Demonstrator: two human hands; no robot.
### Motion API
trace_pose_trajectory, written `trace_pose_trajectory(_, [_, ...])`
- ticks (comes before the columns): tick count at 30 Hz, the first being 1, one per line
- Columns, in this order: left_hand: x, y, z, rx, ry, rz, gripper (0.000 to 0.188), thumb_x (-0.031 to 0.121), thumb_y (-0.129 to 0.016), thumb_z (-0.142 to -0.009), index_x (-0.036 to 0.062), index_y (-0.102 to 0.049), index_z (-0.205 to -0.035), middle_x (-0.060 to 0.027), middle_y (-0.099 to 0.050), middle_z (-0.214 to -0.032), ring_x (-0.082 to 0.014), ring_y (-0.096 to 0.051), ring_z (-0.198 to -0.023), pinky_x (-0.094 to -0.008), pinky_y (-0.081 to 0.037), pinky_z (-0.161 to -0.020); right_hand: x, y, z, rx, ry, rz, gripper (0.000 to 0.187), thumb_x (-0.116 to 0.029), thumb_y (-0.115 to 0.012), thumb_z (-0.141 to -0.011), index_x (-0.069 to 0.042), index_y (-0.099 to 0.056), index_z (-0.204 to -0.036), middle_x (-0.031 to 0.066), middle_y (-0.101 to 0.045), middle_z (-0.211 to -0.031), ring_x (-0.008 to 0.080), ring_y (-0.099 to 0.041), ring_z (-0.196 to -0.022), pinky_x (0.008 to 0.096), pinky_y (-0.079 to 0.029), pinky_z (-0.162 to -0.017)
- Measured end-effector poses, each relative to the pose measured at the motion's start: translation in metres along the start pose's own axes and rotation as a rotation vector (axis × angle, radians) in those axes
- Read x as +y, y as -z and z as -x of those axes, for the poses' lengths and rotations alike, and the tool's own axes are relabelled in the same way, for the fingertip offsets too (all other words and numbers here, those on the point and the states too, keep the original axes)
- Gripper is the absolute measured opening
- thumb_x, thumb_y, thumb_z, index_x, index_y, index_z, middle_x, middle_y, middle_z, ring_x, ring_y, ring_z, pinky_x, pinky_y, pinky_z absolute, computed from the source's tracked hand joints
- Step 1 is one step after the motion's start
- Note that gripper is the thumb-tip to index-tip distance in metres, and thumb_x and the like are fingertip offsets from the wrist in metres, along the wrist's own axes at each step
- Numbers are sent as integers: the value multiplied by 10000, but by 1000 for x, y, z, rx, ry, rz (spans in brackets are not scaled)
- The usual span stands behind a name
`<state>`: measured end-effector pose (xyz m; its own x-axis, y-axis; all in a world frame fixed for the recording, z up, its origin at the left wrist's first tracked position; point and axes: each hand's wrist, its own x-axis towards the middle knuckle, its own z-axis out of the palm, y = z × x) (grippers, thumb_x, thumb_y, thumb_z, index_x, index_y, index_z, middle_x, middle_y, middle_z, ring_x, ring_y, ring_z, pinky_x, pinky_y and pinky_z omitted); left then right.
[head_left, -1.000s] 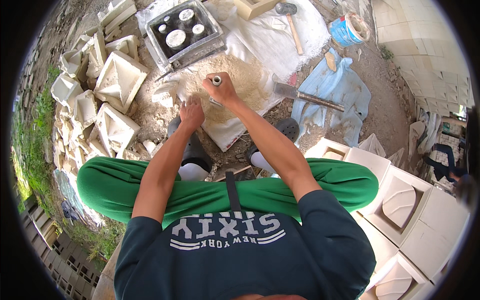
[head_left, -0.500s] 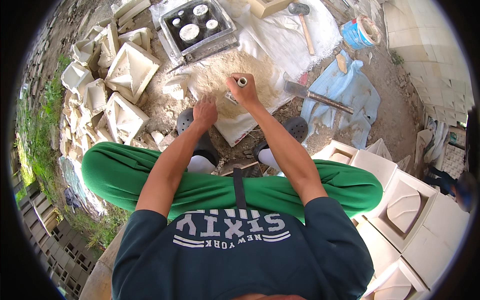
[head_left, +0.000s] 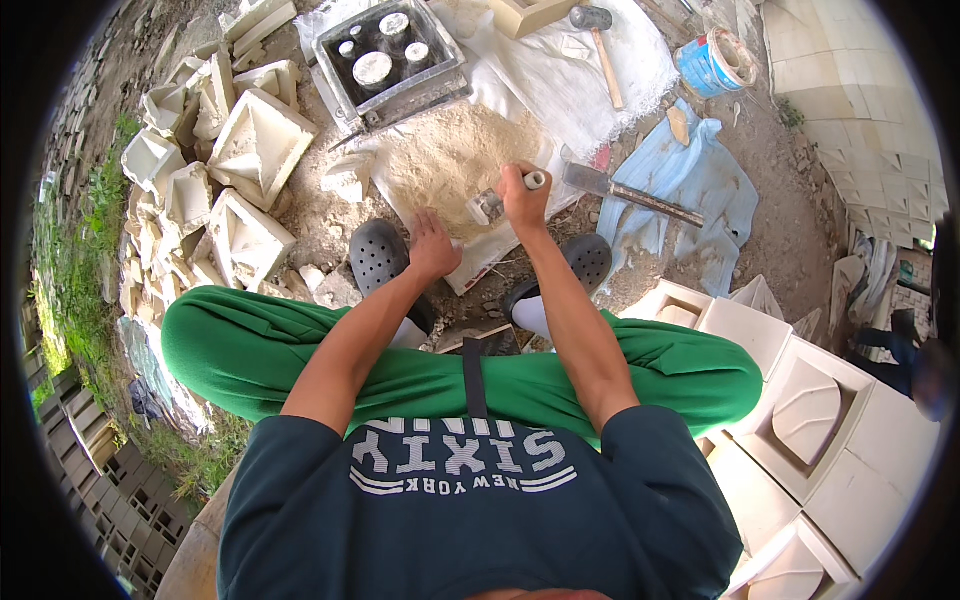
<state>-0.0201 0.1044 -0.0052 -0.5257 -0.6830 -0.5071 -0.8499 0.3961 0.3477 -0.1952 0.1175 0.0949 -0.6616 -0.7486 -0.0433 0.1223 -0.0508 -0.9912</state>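
Observation:
My right hand (head_left: 524,198) is wrapped round the pale, round-ended handle of a trowel (head_left: 486,207). The tool's short metal blade points left, at the right side of a heap of pale sandy powder (head_left: 440,160). My left hand (head_left: 432,242) rests with its fingers stretched out at the heap's near edge, holding nothing. Beneath the powder lies a white woven sack (head_left: 478,262), between my grey clogs. Just beyond the heap stands a dark metal mould box (head_left: 440,82) with several round, powder-covered posts inside.
Broken cream blocks (head_left: 262,148) pile up on the left. To the right lie a long flat-bladed tool (head_left: 640,196) and a blue cloth (head_left: 725,190). A mallet (head_left: 603,62) and a blue bucket (head_left: 712,68) are farther off. Cream moulded blocks (head_left: 800,410) stand near right; a person (head_left: 890,360) is beyond them.
My right hand has moved right and nearer with the trowel, now tilted with its blade showing. My left hand has shifted right and nearer along the heap's edge.

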Motion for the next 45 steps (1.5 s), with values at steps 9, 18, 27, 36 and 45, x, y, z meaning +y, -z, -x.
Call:
trace_pose_trajectory(9, [2,-16,-18,8,-206,138,940,357,-604,-851,-188,-97,-1426,-401,-81,-1500,-495,-88,-1429,-482,-145,-1180,-7,61,-27,425,131,-35,333,-76,-562,-838,-81,-410,-542,-37,-427,-511,58,-393,-446,262,-295,-425])
trace_pose_trajectory(18, [57,-21,0,143,-444,-128,798,265,-590,-843,-64,-215,-1466,-244,-201,-1547,-379,-148,-1457,-423,-173,-1181,-24,73,-36,281,50,-63,342,-61,-544,-849,-99,-349,-571,-50,-376,-525,48,-351,-448,264,-262,-422])
trace_pose_trajectory(27, [85,-74,0,-36,-811,-179,605,138,-508,-857,-27,-358,-1420,-171,-258,-1552,-306,-229,-1448,-415,-230,-1169,8,74,-37,368,105,-1,363,-82,-564,-855,-98,-354,-558,-44,-402,-523,50,-351,-447,271,-268,-423])
trace_pose_trajectory(36, [53,-55,23,58,-730,-111,700,237,-598,-841,-30,-331,-1430,-184,-271,-1542,-311,-232,-1443,-417,-232,-1167,-32,66,-54,364,71,-65,375,-81,-558,-856,-96,-339,-552,-43,-395,-515,49,-339,-448,272,-245,-417])
trace_pose_trajectory(45, [70,-46,27,-22,-642,-72,752,287,-635,-846,-32,-307,-1442,-189,-290,-1529,-314,-244,-1436,-429,-239,-1162,18,73,-71,351,158,129,387,-54,-562,-843,-108,-329,-538,-15,-394,-495,64,-372,-453,263,-267,-423])
